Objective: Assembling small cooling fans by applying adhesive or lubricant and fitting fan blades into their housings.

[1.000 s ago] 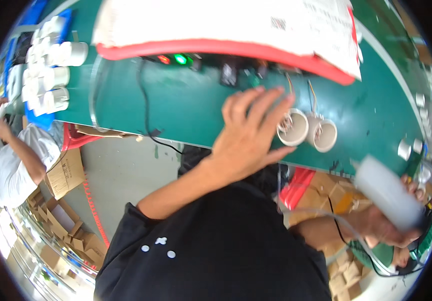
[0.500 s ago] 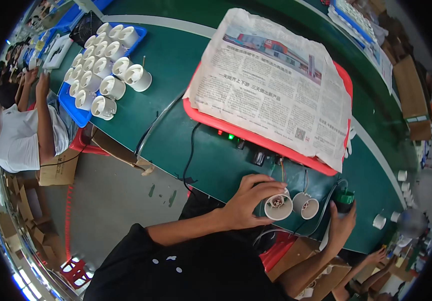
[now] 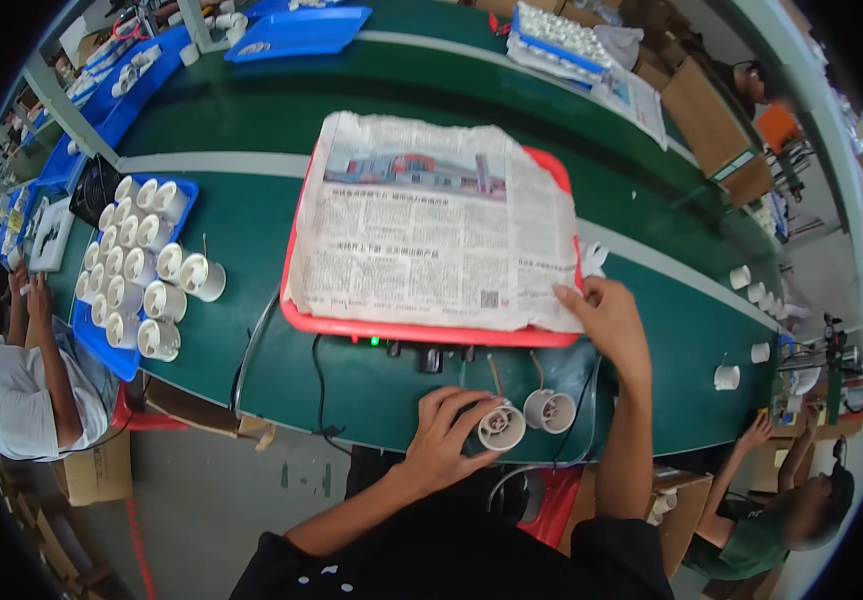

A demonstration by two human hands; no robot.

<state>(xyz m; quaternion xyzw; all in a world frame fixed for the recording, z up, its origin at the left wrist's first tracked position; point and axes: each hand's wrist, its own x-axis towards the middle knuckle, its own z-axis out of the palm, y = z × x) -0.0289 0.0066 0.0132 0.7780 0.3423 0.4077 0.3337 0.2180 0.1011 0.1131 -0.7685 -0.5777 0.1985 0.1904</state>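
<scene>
My left hand [image 3: 439,438] is closed round a white cylindrical plastic housing [image 3: 501,428], its open end facing up and small metal parts showing inside. A second, similar housing [image 3: 551,411] stands just right of it, with a thin wire rising behind. My right hand [image 3: 613,325] is at the near right corner of a newspaper [image 3: 421,235]. Its thumb lies on the paper, and the other fingers bend over the edge, partly hidden. The newspaper covers a red tray [image 3: 431,332], so whatever the tray holds is out of sight.
A blue tray [image 3: 111,345] of several white housings is on the left. Under the red tray's near edge sit a lit green indicator [image 3: 374,341] and dark knobs. Cables cross the bench's near edge. A cardboard box [image 3: 686,510] is below right. Co-workers sit at both sides.
My right hand has let go of the green and black tool and moved up to the newspaper's corner. My left hand still holds the housing. The view has turned.
</scene>
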